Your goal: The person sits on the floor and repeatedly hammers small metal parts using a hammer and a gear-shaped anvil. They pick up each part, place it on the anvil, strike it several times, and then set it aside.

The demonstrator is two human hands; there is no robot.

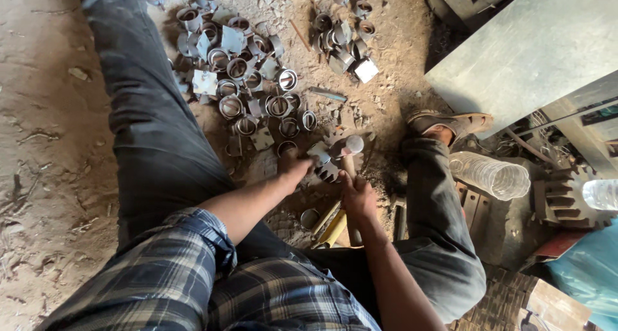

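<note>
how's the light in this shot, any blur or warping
Head view: hard sunlight bleaches the metal sheet and dirt floor; deep shadow lies under the sheet's edge; the hammer in the right hand looks slightly soft; wide-angle warping bends the legs toward the edges.

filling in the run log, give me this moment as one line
left hand: holds metal piece on ground | right hand: grips hammer | nearby: pile of metal rings, plastic bottle

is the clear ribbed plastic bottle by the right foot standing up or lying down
Lying down. The clear ribbed plastic bottle rests on its side on the ground beside the sandalled right foot, its long axis running across the floor.
</note>
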